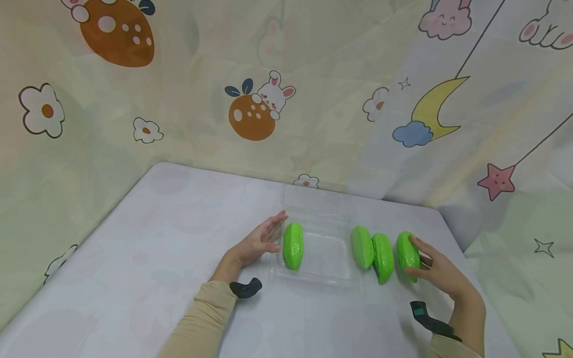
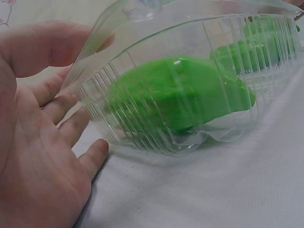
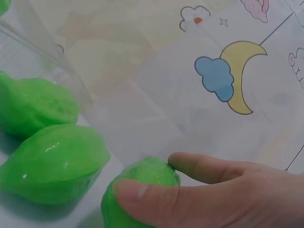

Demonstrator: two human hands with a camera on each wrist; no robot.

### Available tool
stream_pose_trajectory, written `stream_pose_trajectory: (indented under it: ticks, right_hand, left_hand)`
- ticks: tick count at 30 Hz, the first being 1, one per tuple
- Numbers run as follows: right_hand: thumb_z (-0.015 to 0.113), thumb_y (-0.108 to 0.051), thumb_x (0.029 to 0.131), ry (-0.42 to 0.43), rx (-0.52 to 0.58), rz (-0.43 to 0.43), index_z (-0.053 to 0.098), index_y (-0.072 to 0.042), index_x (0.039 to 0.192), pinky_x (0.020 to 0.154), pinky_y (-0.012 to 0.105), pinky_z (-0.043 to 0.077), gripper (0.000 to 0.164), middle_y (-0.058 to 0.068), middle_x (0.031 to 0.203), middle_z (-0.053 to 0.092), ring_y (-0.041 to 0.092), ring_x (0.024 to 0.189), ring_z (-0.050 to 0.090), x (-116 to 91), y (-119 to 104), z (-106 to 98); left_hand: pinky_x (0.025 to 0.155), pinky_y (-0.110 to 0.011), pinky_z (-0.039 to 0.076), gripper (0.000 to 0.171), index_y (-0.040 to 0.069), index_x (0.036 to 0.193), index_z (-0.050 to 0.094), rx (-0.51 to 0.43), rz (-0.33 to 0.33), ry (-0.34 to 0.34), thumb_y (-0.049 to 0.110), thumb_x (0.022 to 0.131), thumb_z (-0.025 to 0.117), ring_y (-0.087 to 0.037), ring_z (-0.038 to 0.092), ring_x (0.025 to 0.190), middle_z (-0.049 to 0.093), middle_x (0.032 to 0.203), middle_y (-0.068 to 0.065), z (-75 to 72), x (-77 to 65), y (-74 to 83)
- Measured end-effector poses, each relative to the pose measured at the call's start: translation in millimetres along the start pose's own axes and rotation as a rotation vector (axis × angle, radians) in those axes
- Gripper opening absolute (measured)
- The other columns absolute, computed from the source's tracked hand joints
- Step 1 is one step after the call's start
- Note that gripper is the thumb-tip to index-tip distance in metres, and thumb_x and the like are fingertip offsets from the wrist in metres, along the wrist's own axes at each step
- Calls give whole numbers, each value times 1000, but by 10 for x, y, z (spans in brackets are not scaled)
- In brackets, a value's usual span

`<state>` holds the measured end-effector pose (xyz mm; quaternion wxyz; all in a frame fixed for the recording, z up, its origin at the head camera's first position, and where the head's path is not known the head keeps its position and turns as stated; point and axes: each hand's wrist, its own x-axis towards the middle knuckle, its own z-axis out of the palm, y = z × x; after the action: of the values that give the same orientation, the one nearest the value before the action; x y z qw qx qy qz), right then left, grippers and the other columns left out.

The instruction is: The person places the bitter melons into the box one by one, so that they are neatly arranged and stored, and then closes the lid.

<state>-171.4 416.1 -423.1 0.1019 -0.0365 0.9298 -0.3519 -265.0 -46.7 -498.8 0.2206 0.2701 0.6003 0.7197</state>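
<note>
A clear plastic clamshell box (image 1: 324,258) lies with its lid (image 1: 315,201) folded back. One glossy, bright green, elongated fruit (image 1: 293,246) sits inside, against the left wall. My left hand (image 1: 255,244) is at that side, fingers extended along the box's edge, as the left wrist view (image 2: 42,128) also shows. My right hand (image 1: 440,268) holds another green fruit (image 1: 406,253) at the right, thumb on the near side and index finger at the far end. Between it and the box lie two more green fruits, one (image 1: 361,247) by the box's right wall, the other (image 1: 383,257) beside it.
A white-covered table (image 1: 179,223) carries everything. Behind it hangs a cloth (image 1: 335,99) printed with bunnies, flowers and a moon, meeting the table's back edge. Black straps (image 1: 246,288) sit around both wrists.
</note>
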Motion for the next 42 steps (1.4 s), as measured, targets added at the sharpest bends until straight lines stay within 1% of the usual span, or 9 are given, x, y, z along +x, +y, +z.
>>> stream_pose_trajectory:
  ticks: [4,11,18,26,31,37,42]
  right_hand:
    - [71,-27,84,1,-9,-7,7,-15,154,99,66,38,96,27,157,5,62,129,25,-1,-30,-16]
    - [71,-28,84,15,-19,-33,7,-15,154,99,62,39,96,25,157,5,61,129,26,-6,-81,-37]
    - [71,-28,84,19,-23,-48,5,-16,154,98,62,40,97,25,158,3,62,129,26,-31,-190,-61]
    - [70,-27,85,10,-22,-70,6,-14,154,95,59,44,95,25,157,2,62,129,25,-59,-317,-68]
    - [70,-26,85,15,-23,-88,7,-16,154,96,58,44,95,24,158,3,61,130,26,-62,-385,-60]
    - [71,-26,84,26,-37,-124,10,-20,154,98,56,41,93,22,158,6,58,130,29,-33,-448,-28]
    - [71,-29,83,26,-47,-144,11,-19,154,99,54,40,93,21,158,7,57,131,30,-7,-516,6]
  left_hand:
    - [122,-39,4,84,14,149,23,4,4,-5,5,77,66,-16,-1,149,3,162,4,-8,-1,-5]
    - [122,-39,4,84,14,149,24,4,3,-5,3,77,65,-15,-2,149,4,162,5,-4,-1,2]
    - [122,-38,4,84,16,149,25,-2,-5,5,3,76,66,-14,0,149,5,161,6,6,5,17]
    - [122,-36,3,84,17,149,25,1,-20,14,1,76,64,-12,1,149,6,161,8,21,-2,32]
    - [122,-36,4,84,16,149,24,6,-24,16,0,77,64,-13,1,149,6,161,7,24,-3,30]
    - [122,-38,4,84,16,149,24,11,-17,7,1,77,64,-15,0,149,5,161,6,17,-1,24]
    - [122,-39,4,84,16,149,24,6,-5,-2,4,77,66,-16,0,149,4,162,4,2,0,11]
